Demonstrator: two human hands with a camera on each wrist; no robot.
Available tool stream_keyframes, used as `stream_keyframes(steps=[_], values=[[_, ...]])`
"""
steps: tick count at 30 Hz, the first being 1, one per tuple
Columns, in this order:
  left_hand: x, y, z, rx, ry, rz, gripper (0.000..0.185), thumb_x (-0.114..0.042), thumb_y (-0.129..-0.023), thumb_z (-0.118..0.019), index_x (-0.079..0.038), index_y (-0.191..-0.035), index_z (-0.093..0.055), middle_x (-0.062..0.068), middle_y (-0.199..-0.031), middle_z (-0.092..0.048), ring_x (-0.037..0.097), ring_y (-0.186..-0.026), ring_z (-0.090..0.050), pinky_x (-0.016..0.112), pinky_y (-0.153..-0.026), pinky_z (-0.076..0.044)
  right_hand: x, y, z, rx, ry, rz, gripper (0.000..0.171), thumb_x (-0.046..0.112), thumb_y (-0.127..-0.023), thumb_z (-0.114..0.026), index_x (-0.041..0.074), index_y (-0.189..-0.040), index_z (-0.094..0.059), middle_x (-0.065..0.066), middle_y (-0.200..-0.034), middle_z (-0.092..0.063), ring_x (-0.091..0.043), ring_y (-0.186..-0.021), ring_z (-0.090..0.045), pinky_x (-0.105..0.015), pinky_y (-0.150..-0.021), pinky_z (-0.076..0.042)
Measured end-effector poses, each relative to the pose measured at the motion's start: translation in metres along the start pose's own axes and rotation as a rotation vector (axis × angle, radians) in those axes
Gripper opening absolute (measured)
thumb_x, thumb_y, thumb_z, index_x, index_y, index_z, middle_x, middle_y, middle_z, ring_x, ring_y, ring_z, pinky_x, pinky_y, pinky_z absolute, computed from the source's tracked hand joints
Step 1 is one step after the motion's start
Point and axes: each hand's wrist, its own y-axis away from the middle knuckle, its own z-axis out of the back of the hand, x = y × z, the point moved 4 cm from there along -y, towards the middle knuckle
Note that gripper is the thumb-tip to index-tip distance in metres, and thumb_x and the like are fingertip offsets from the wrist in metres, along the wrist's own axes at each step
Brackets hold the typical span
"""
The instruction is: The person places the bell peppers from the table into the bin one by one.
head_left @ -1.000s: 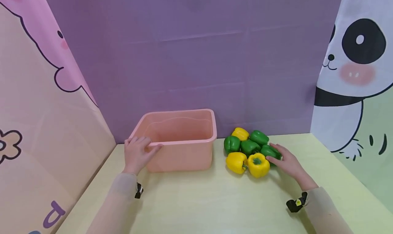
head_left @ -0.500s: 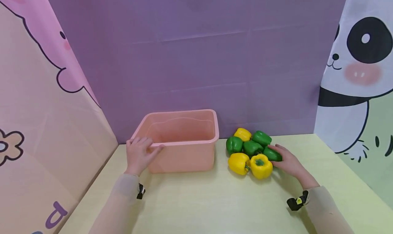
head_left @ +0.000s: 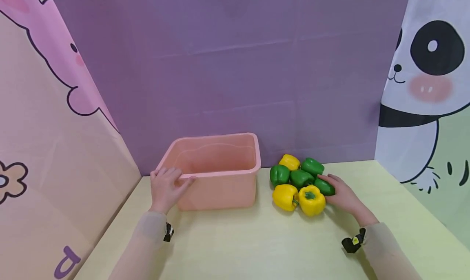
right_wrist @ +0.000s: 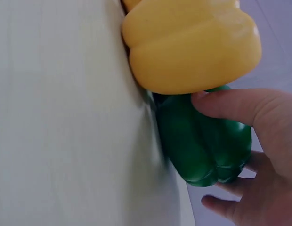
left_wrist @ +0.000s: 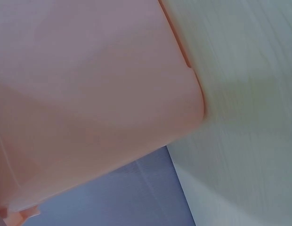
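Observation:
A pink plastic tub stands on the pale yellow table; its side wall fills the left wrist view. My left hand rests on the tub's near left corner, fingers over the rim. To the tub's right lies a cluster of several bell peppers, green and yellow. My right hand wraps its thumb and fingers around the nearest green pepper at the cluster's right edge. In the right wrist view, the thumb lies on that green pepper, below a yellow pepper.
A purple backdrop closes the far side of the table. A pink cartoon panel stands on the left and a panda panel on the right. The tub holds nothing visible.
Hands and peppers hold nearly the same places; only the head view shifts slightly. The right hand stays around the green pepper.

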Motion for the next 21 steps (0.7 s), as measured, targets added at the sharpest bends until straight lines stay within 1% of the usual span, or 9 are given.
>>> stream_keyframes(steps=[4, 6, 13, 14, 18, 20, 21], values=[[0.0, -0.0003, -0.0003, 0.0, 0.004, 0.011, 0.064, -0.075, -0.085, -0.045, -0.013, -0.071, -0.056, 0.003, -0.072, -0.061, 0.027, -0.066, -0.044, 0.05, -0.072, -0.027, -0.0022, -0.0004, -0.0003, -0.012, -0.005, -0.008, 0.062, 0.005, -0.082, -0.071, -0.001, -0.139, -0.046, -0.042, -0.138, -0.031, -0.061, -0.122, -0.035, -0.071, -0.095, -0.032], [-0.0004, 0.0001, 0.0001, 0.005, -0.001, 0.013, 0.065, -0.075, -0.085, -0.044, -0.013, -0.071, -0.056, 0.004, -0.073, -0.061, 0.027, -0.066, -0.044, 0.05, -0.073, -0.028, -0.0032, -0.0002, -0.0013, -0.014, -0.004, -0.006, 0.061, 0.004, -0.082, -0.071, -0.001, -0.138, -0.046, -0.042, -0.136, -0.033, -0.06, -0.121, -0.036, -0.071, -0.095, -0.032], [0.0004, 0.0019, 0.0027, 0.004, -0.019, 0.016, 0.061, -0.074, -0.084, -0.048, -0.015, -0.069, -0.052, 0.002, -0.07, -0.059, 0.026, -0.066, -0.043, 0.051, -0.074, -0.029, -0.002, 0.0005, -0.0036, -0.021, -0.005, -0.004, 0.062, 0.004, -0.082, -0.072, -0.001, -0.138, -0.047, -0.04, -0.135, -0.035, -0.058, -0.12, -0.039, -0.07, -0.095, -0.033], [0.0, 0.0019, 0.0027, 0.0, -0.015, 0.012, 0.059, -0.072, -0.084, -0.051, -0.014, -0.069, -0.053, 0.001, -0.07, -0.059, 0.026, -0.065, -0.043, 0.051, -0.074, -0.028, -0.0023, 0.0006, -0.0037, -0.023, -0.007, -0.005, 0.062, 0.004, -0.082, -0.072, -0.001, -0.138, -0.047, -0.04, -0.135, -0.035, -0.058, -0.12, -0.039, -0.07, -0.095, -0.033], [-0.0032, 0.0005, 0.0002, -0.028, 0.005, -0.013, 0.056, -0.069, -0.083, -0.054, -0.014, -0.069, -0.054, 0.001, -0.068, -0.057, 0.026, -0.065, -0.043, 0.051, -0.073, -0.028, -0.0058, 0.0013, -0.0032, -0.035, -0.004, -0.003, 0.062, 0.003, -0.082, -0.071, -0.001, -0.138, -0.047, -0.041, -0.135, -0.035, -0.058, -0.12, -0.038, -0.07, -0.095, -0.033], [-0.0052, -0.0005, -0.0012, -0.037, 0.009, -0.022, 0.056, -0.068, -0.084, -0.054, -0.014, -0.069, -0.053, 0.0, -0.068, -0.055, 0.026, -0.065, -0.043, 0.05, -0.072, -0.028, -0.0073, 0.0014, -0.0027, -0.037, -0.007, -0.002, 0.062, 0.002, -0.082, -0.071, -0.001, -0.138, -0.046, -0.041, -0.135, -0.035, -0.058, -0.12, -0.038, -0.07, -0.095, -0.033], [-0.0058, -0.0007, -0.0018, -0.04, 0.007, -0.022, 0.058, -0.07, -0.085, -0.051, -0.014, -0.068, -0.052, 0.0, -0.067, -0.054, 0.025, -0.065, -0.042, 0.05, -0.072, -0.028, -0.0076, 0.0014, -0.0025, -0.038, -0.007, 0.0, 0.062, 0.002, -0.082, -0.071, -0.001, -0.138, -0.046, -0.041, -0.135, -0.035, -0.058, -0.12, -0.038, -0.07, -0.095, -0.033]])
